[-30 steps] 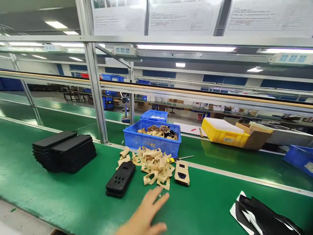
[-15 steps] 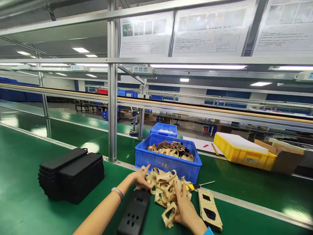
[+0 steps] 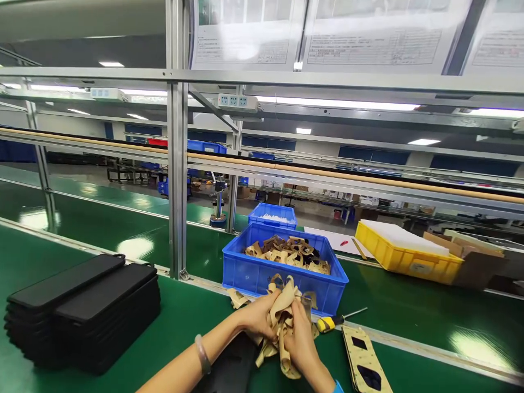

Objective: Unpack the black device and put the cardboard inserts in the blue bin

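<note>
Both hands are closed around a bundle of tan paper scraps (image 3: pixel 282 319), just in front of the blue bin (image 3: pixel 262 273) on the green table (image 3: pixel 409 316). The left hand (image 3: pixel 257 319) grips from the left, the right hand (image 3: pixel 301 344) from the right. The hands hide the bundle's middle. A black part (image 3: pixel 229 368) below the wrists is mostly covered.

Both hands (image 3: pixel 280 333) together, fingers curled.

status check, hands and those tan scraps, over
Left hand and right hand both closed on tan scraps. Blue bin directly behind. Screwdriver beside right hand.
</note>
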`<state>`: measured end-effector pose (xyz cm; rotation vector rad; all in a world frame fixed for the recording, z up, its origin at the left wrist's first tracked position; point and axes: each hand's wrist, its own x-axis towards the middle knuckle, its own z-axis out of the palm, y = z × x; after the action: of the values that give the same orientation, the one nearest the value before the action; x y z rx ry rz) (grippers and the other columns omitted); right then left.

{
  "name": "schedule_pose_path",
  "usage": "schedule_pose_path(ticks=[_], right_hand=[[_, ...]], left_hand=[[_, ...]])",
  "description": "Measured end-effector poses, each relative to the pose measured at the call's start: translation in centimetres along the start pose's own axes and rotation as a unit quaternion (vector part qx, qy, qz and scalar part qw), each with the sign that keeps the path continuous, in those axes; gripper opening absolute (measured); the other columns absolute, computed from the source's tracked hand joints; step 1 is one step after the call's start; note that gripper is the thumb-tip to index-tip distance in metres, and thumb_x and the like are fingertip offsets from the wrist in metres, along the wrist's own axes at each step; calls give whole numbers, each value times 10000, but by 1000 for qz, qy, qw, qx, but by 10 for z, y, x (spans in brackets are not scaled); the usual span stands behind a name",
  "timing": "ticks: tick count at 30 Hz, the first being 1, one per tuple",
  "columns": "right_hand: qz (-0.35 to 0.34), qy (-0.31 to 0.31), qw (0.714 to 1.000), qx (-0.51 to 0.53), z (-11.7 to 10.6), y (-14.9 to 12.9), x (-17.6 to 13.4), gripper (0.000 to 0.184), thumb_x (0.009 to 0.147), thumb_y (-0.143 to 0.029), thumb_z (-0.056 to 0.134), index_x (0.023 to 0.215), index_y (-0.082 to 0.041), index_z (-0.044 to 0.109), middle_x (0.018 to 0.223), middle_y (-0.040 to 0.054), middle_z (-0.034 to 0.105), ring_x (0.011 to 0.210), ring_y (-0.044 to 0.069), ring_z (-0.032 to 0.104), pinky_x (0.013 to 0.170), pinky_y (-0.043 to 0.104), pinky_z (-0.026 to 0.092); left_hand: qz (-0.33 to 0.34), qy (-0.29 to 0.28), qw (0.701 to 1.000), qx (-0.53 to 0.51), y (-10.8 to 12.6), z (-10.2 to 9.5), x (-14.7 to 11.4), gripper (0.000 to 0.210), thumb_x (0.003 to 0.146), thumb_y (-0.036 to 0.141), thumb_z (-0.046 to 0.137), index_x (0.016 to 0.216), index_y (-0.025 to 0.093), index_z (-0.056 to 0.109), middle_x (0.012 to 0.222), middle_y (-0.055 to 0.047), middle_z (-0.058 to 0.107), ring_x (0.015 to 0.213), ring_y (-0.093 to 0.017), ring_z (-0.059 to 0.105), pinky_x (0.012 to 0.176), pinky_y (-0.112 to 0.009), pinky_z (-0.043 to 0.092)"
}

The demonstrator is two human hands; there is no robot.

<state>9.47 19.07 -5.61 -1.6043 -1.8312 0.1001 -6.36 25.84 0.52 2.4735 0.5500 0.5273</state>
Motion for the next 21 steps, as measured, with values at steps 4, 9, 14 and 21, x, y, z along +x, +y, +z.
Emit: schedule_pose_path(ticks=[4, 9, 14, 21], right_hand=[[-104, 68, 992, -1, -50, -27, 37, 999, 680, 6, 466, 1500, -306, -13, 1503, 130, 218, 1423, 325, 250, 1147, 524, 298], [-153, 90, 984, -32, -111, -41, 143, 917, 723, 40, 474, 1505, -247, 90, 1510, 140, 190, 1411, 296, 267, 1146, 477, 307], [-97, 24, 992, -82, -133, 1, 195, 687, 859, -172, 653, 1449, -228, 306, 1481, 147, 319, 1225, 332, 489, 969, 548, 473], [-95, 10, 990, -102, -111, 50, 152, 494, 918, -271, 608, 1376, -203, 436, 1463, 122, 381, 1309, 320, 415, 1046, 556, 399]], left_hand=[[73, 108, 991, 20, 30, -48, 9, 706, 656, 261, 694, 1296, 178, 406, 1176, -73, 608, 1025, -240, 600, 904, -320, 484], [50, 191, 975, 101, 26, -119, 78, 665, 757, 215, 665, 1349, 161, 365, 1224, -110, 574, 1072, -266, 572, 930, -416, 478], [-70, 204, 957, 195, -25, -152, 116, 458, 854, 357, 657, 1251, 177, 515, 1323, -126, 501, 1150, -302, 527, 944, -530, 472], [-130, 215, 920, 300, -57, -133, 59, 310, 928, 388, 543, 1129, 154, 581, 1170, -103, 594, 1093, -265, 563, 953, -511, 458]])
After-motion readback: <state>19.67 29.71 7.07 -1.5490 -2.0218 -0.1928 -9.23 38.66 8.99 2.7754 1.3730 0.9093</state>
